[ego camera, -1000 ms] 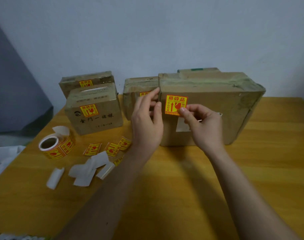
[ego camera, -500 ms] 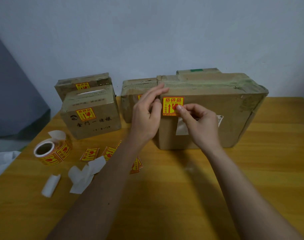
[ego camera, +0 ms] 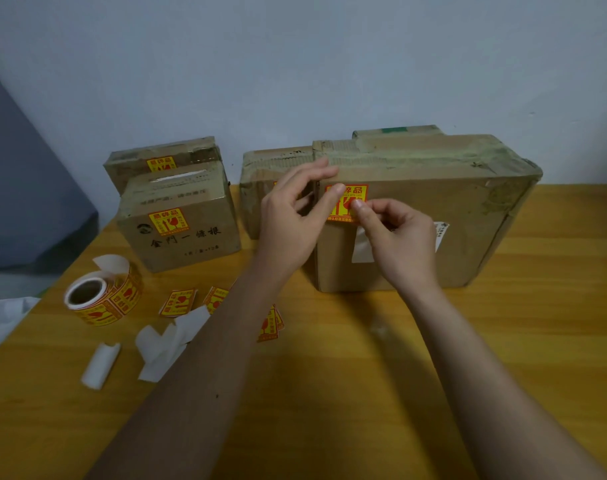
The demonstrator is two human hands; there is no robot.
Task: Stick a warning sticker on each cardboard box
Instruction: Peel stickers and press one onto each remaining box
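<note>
The left hand (ego camera: 291,220), fingers straight, presses the sticker (ego camera: 347,202) onto the box (ego camera: 433,216); the right hand (ego camera: 399,237), fingers curled, presses it with a fingertip.

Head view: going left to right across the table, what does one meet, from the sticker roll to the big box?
sticker roll → small printed box → loose stickers → left hand → warning sticker on the large box, under both hands' fingers → right hand → large box.

Wooden table (ego camera: 502,341) against pale blue-grey wall (ego camera: 295,64).
</note>
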